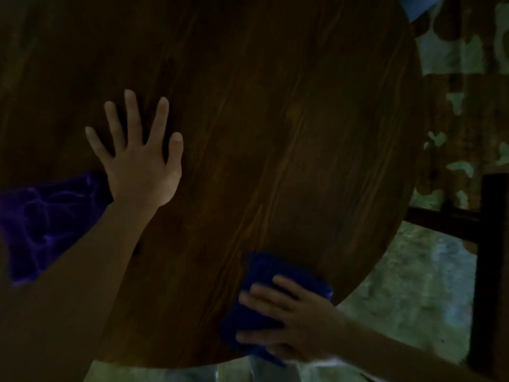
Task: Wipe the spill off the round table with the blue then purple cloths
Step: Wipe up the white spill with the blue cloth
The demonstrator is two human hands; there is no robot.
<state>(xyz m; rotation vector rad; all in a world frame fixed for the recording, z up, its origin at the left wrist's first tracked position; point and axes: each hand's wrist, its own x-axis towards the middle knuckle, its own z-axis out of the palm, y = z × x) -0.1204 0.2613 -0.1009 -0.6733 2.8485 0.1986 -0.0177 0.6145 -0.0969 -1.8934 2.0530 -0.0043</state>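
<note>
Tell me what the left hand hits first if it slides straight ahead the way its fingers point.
Nothing, it seems: the left hand lies flat, fingers spread, on the round brown wooden table, and only bare tabletop shows ahead of it up to the picture's top edge. The dim light could hide something small.

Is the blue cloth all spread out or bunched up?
Bunched up. The blue cloth sits as a thick wad under the right hand.

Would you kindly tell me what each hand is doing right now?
Left hand: open, flat on the round table.
Right hand: pressing the blue cloth.
</note>
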